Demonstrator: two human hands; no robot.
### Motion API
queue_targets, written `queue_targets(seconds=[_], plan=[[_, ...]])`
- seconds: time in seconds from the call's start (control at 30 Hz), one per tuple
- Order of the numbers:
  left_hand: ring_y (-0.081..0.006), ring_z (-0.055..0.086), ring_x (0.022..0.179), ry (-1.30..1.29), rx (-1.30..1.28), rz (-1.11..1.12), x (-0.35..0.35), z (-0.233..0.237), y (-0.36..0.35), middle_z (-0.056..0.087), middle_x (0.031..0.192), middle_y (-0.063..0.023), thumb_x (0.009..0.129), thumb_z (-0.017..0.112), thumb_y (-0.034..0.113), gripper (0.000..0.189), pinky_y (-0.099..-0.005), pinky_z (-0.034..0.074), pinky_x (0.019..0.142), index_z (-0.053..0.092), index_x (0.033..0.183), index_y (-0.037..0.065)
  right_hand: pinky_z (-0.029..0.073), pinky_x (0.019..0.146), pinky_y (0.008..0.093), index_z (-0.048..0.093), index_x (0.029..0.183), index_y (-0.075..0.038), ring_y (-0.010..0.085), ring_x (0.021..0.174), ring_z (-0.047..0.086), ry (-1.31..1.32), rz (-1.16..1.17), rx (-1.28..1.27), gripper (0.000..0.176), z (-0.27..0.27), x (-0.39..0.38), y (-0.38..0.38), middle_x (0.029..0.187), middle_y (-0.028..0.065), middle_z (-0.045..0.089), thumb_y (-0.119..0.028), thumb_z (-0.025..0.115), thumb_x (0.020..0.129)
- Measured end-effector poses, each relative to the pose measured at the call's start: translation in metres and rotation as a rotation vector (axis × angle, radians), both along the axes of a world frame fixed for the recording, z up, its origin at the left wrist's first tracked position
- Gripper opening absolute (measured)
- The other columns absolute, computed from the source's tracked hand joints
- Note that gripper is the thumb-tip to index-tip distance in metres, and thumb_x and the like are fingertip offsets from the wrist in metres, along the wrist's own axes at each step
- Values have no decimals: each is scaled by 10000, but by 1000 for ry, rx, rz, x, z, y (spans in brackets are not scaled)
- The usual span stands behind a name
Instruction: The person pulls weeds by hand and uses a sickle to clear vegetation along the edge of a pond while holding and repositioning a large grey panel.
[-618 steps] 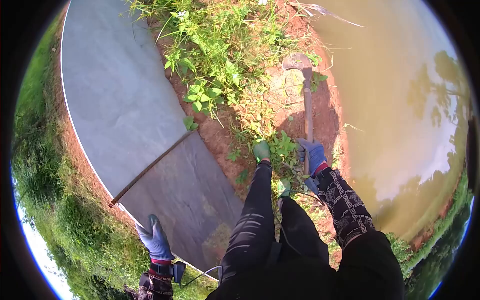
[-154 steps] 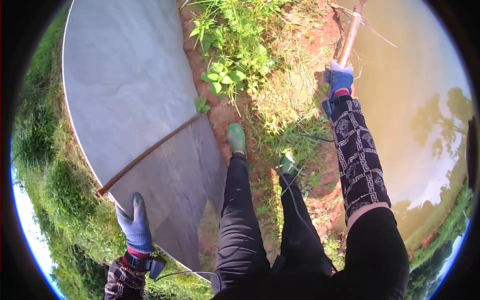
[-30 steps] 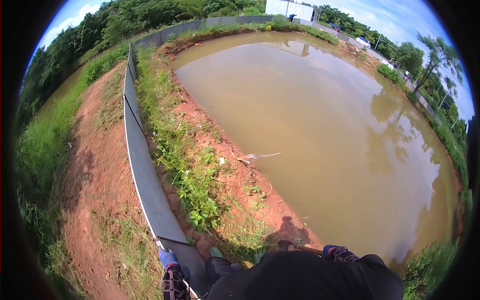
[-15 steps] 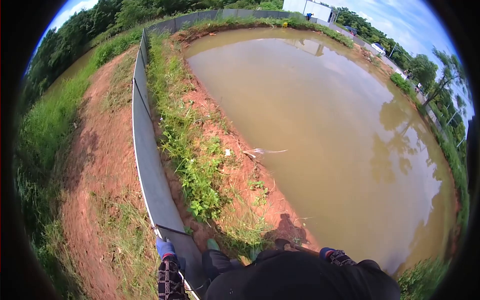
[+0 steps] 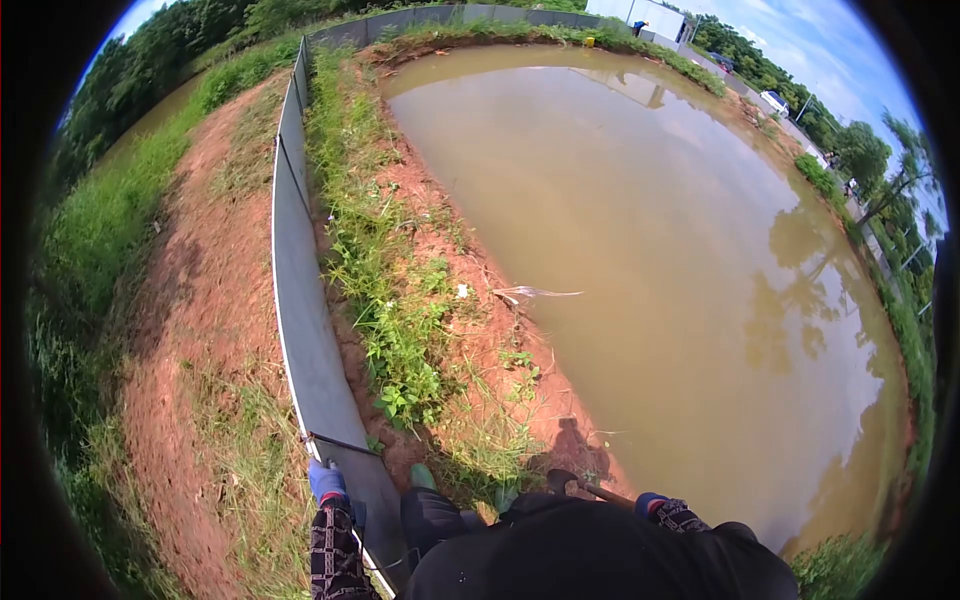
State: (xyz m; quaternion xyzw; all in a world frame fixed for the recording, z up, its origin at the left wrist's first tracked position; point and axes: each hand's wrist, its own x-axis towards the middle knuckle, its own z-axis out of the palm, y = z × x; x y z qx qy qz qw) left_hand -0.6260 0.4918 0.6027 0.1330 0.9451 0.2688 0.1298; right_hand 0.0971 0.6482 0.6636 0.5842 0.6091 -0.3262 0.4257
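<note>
My left hand [image 5: 326, 481], in a blue glove, is closed over the top edge of the grey panel fence [image 5: 318, 345], near a dark crossbar at a panel joint. My right hand [image 5: 650, 504], also in a blue glove, grips the wooden handle of a hoe [image 5: 606, 494]. The hoe's dark blade [image 5: 562, 481] shows just in front of my body, close to the red bank. My dark clothing hides the rest of the handle, if it runs further. A green boot [image 5: 422, 476] stands on the soil beside the fence.
A muddy pond [image 5: 640, 250] lies to the right, below the weedy red-earth bank [image 5: 545, 385]. Green weeds [image 5: 395, 350] grow along the fence. Left of it runs a dirt path [image 5: 200, 330]. A person [image 5: 639, 28] and a yellow object [image 5: 589, 42] are at the far bank.
The view has shifted slightly, so the fence and pond appear a little further right. More of the hoe's blade and handle shows. Both hands keep their holds.
</note>
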Motion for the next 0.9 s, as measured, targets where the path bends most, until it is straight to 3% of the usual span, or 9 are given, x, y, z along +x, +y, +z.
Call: queue_targets(seconds=[0.23, 0.47, 0.57, 0.63, 0.77, 0.9], plan=[[-410, 649, 987, 7, -54, 8, 2, 8, 4, 665, 1040, -246, 829, 709, 149, 392, -442, 505, 854, 572, 1156, -20, 538, 653, 394, 766, 859, -57, 231, 722, 714, 0, 56, 5, 227, -33, 15, 5, 766, 113, 721, -262, 737, 764], [-401, 659, 985, -14, 7, 7, -3, -4, -9, 674, 1027, -248, 827, 704, 124, 399, -428, 508, 858, 569, 1165, -41, 544, 657, 399, 763, 838, -46, 231, 696, 712, 13, 70, 5, 244, -27, 2, 17, 719, 109, 713, -277, 721, 773], [-374, 666, 980, -24, 34, -20, -4, -9, -3, 677, 1043, -234, 834, 691, 84, 403, -412, 515, 851, 567, 1200, -27, 544, 657, 401, 757, 805, -49, 246, 702, 710, -23, 10, 43, 235, 22, -31, 18, 724, 113, 713, -277, 723, 761], [-356, 669, 969, -9, 32, -41, -6, -10, -2, 676, 1053, -224, 838, 683, 67, 427, -405, 516, 853, 554, 1235, -22, 545, 661, 406, 748, 787, -48, 256, 704, 707, -35, -112, -48, 221, 11, -24, 23, 721, 123, 706, -264, 714, 758], [-370, 661, 1003, -49, 78, -38, -5, -9, -2, 672, 1096, -241, 863, 675, 88, 477, -410, 505, 881, 519, 1298, -30, 544, 662, 405, 754, 890, -36, 262, 729, 712, -14, 102, -22, 241, 3, -22, 29, 747, 118, 712, -233, 703, 762], [-380, 654, 1029, -43, 41, -56, -3, -1, -1, 663, 1118, -250, 865, 677, 105, 484, -424, 505, 896, 518, 1305, -19, 544, 680, 403, 752, 892, -43, 249, 771, 718, 31, 93, 23, 252, 2, -21, 33, 795, 138, 720, -240, 723, 738]])
